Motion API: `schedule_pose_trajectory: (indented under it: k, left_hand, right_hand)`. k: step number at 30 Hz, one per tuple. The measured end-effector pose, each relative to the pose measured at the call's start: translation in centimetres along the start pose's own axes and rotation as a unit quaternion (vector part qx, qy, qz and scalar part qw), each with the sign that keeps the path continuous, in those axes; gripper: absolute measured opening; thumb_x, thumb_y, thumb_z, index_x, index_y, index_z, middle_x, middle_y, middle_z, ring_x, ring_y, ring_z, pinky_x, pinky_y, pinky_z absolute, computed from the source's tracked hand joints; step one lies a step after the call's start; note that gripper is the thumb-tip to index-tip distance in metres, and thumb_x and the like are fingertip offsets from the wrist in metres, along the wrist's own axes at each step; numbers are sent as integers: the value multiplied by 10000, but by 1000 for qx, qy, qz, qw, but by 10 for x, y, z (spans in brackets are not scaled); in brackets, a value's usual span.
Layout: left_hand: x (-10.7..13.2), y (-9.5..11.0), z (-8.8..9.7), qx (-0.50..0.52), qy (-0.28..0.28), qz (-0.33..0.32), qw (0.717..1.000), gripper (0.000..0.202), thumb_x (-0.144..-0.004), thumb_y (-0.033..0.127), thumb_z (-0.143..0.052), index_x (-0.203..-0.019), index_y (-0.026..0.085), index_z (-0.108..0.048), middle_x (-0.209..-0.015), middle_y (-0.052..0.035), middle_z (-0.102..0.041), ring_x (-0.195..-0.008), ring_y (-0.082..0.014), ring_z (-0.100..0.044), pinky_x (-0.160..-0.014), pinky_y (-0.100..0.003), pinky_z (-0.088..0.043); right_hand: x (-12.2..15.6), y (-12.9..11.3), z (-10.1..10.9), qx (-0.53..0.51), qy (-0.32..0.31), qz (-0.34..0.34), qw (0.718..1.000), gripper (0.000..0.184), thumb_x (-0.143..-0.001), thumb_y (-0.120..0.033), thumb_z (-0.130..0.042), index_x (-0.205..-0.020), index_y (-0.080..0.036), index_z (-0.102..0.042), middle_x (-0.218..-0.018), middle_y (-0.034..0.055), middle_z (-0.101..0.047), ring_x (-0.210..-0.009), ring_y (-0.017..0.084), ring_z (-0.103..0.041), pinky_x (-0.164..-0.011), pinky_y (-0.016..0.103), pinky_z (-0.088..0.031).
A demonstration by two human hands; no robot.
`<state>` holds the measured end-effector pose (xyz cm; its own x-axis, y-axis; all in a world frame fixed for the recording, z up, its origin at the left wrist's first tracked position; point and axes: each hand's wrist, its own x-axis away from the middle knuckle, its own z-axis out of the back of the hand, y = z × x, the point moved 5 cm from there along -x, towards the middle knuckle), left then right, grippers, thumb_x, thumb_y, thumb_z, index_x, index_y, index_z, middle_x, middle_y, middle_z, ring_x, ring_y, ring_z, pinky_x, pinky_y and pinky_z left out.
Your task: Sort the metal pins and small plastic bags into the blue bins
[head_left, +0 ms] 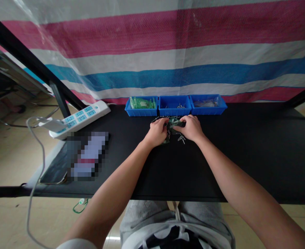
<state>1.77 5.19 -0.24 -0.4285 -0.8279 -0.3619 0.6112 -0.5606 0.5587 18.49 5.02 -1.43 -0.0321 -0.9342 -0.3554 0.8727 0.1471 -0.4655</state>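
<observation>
A small greenish see-through plastic bag (174, 121) lies on the black table in front of the bins. My left hand (157, 132) is closed on its left side, fingers bent inward. From the right, the thumb and fingers of my right hand (191, 128) pinch the bag's other side. Thin silvery metal pins (181, 138), perhaps rivets or screws, lie loose below my right hand. More such pieces show around the bag and by my left fingers; my hands partly hide them.
Behind my hands stand three blue bins in a row: the left bin (142, 112) with a green bag, the middle bin (174, 111) with metal pieces, the right bin (208, 110) with a clear bag. A white power strip (81, 119), cable and blurred phone-like object (90, 155) lie left.
</observation>
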Motion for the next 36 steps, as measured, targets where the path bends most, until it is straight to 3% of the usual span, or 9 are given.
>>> schedule_pose_trajectory:
  k: [6, 14, 17, 20, 24, 30, 33, 36]
  left_hand:
    - [0, 1, 2, -9, 10, 4, 1000, 381, -784, 65, -429, -1120, 152, -587, -1132, -115, -665, -1077, -229, -620, -958, -402, -485]
    - [1, 4, 11, 6, 42, 32, 999, 308, -830, 264, -573, -1120, 161, -588, -1124, -108, -668, -1080, -250, -613, -946, -434, -470]
    - [1, 5, 13, 34, 56, 17, 998, 368, -797, 315, -641, -1127, 160, -592, -1096, -99, -677, -1036, -235, -633, -926, -397, -485]
    - [1, 9, 16, 61, 77, -12, 995, 311, -789, 292, -654, -1074, 171, -626, -1034, -75, -694, -975, -204, -649, -899, -351, -500]
    - [1, 12, 22, 85, 107, -37, 990, 99, -800, 199, -604, -859, 201, -683, -969, -48, -708, -935, -175, -657, -883, -326, -504]
    - [7, 14, 32, 21, 179, -2, 984, 151, -742, 92, -591, -699, 212, -672, -1021, -25, -715, -949, -182, -653, -945, -381, -446]
    - [8, 16, 34, 14, 191, 0, 982, 159, -736, 78, -580, -687, 208, -656, -1068, -21, -712, -982, -184, -647, -957, -390, -436]
    - [8, 16, 34, 41, 192, -20, 980, 156, -714, 62, -584, -689, 202, -647, -1047, -21, -722, -957, -178, -655, -941, -380, -452]
  right_hand:
    - [-3, 4, 8, -192, 2, -50, 980, 280, -616, -382, -755, -718, -205, -565, -730, 13, -640, -705, 186, -573, -677, 317, -430]
    - [-5, 7, 11, -444, 1, -109, 889, 275, -597, -318, -742, -711, -195, -524, -604, -42, -594, -519, 112, -518, -562, 270, -410]
    - [-3, 1, 15, -494, 7, -106, 863, 288, -589, -299, -758, -730, -197, -528, -639, -37, -625, -525, 106, -530, -554, 265, -428]
    - [-1, -8, 20, -529, -6, -78, 845, 275, -586, -296, -773, -707, -199, -546, -755, -1, -688, -665, 145, -624, -658, 310, -503]
    - [3, -19, 24, -545, -29, -24, 837, 265, -579, -317, -811, -592, -201, -573, -854, 28, -719, -861, 204, -671, -849, 419, -528]
    - [5, -26, 27, -534, -49, 26, 844, 240, -594, -298, -814, -521, -210, -602, -1306, 20, -606, -1219, 276, -552, -1005, 497, -459]
    - [5, -25, 26, -508, -58, 38, 858, 210, -608, -279, -797, -519, -215, -617, -1341, 8, -580, -1276, 284, -504, -1031, 495, -437]
    - [5, -24, 26, -496, -62, 36, 866, 201, -629, -255, -780, -520, -211, -617, -1275, 31, -629, -1229, 276, -547, -1029, 479, -439]
